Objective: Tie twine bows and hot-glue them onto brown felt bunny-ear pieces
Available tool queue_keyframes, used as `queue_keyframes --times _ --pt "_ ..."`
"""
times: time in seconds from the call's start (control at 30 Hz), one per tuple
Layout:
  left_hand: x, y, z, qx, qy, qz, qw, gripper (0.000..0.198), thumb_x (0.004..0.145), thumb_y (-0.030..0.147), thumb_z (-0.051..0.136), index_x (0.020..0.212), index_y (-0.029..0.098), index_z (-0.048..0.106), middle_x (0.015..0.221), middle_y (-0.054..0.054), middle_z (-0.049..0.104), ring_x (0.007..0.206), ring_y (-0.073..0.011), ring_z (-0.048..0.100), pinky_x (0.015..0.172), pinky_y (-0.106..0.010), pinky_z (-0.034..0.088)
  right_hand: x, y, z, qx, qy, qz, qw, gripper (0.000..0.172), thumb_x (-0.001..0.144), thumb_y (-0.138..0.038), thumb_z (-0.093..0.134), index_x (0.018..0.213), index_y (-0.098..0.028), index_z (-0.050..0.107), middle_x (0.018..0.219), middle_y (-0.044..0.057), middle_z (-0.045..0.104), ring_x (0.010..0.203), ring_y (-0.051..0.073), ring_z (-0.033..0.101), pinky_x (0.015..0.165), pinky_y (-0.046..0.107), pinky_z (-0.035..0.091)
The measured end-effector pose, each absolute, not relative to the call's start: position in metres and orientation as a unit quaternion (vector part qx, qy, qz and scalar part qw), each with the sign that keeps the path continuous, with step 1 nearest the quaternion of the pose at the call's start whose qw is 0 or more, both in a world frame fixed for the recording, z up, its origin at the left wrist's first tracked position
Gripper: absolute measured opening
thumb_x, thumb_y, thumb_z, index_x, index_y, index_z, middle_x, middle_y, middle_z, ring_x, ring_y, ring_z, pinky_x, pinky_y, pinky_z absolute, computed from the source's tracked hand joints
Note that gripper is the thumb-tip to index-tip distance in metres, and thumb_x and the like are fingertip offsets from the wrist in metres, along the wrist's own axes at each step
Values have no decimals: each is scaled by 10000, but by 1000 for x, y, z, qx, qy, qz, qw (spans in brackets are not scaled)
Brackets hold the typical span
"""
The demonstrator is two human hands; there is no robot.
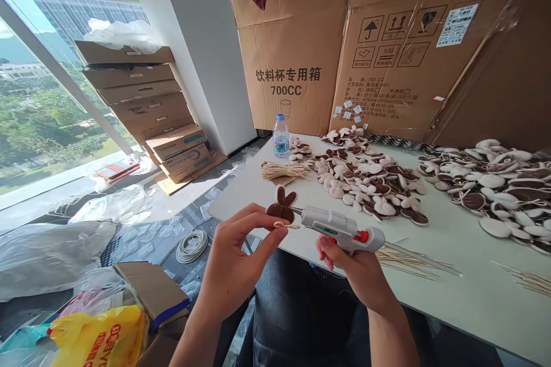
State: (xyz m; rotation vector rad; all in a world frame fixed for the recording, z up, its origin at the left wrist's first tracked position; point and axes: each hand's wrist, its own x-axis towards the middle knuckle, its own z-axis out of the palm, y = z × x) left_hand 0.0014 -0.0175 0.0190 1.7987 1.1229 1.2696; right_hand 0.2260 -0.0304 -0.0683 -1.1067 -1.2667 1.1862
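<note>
My left hand (241, 252) pinches a small brown felt piece (282, 206) with rounded ears and pale edges, a cream cord bow at its lower edge. In my right hand (353, 275) is a white hot glue gun (336, 223), gripped by the handle. Its nozzle points left and meets or nearly meets the brown face of the felt piece; exact contact is hard to tell. A long clear glue stick (426, 258) sticks out of the gun's rear. Both hands are over the near edge of the white table (456, 304).
Piles of brown and white felt pieces (370, 178) cover the table's far side, with more at right (508, 189). A bundle of thin sticks (284, 170) lies near a water bottle (281, 137). Large cardboard boxes (293, 46) stand behind. Coiled cable (191, 246) and bags lie on the floor.
</note>
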Motion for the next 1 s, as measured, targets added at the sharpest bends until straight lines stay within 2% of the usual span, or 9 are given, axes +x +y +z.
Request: queue_keyframes --times 0.23,0.43,0.77,0.87,1.0 --pt "1 -18 18 691 431 488 315 104 990 220 800 978 289 877 974 -26 790 899 -207 732 819 -338 536 228 -30 -66 -453 -538 495 510 443 1032 -545 706 718 -236 653 698 21 622 713 210 579 687 347 506" --pt "1 -19 19 699 433 485 298 97 992 220 797 977 288 866 992 -23 794 918 -211 744 830 -339 542 229 -30 -65 -454 -542 493 507 403 1032 -520 700 744 -239 685 637 -10 546 661 193 531 663 343 473" --pt "3 -19 19 697 430 490 297 115 989 197 790 996 283 866 982 -21 786 907 -201 731 833 -335 537 228 -29 -70 -444 -520 492 539 382 1026 -524 743 799 -218 771 603 -21 536 608 167 506 623 325 442" --pt "5 -20 18 691 427 492 314 96 989 211 794 980 274 864 969 -24 792 890 -202 725 821 -341 532 231 -30 -71 -421 -508 503 558 357 1020 -512 767 829 -212 800 614 -17 569 586 148 491 612 316 423" --pt "8 -22 17 684 425 483 344 78 993 232 796 962 258 862 957 -41 802 904 -223 738 834 -360 538 234 -31 -71 -368 -481 533 591 379 1001 -519 787 784 -208 788 721 22 681 550 129 499 557 304 410"
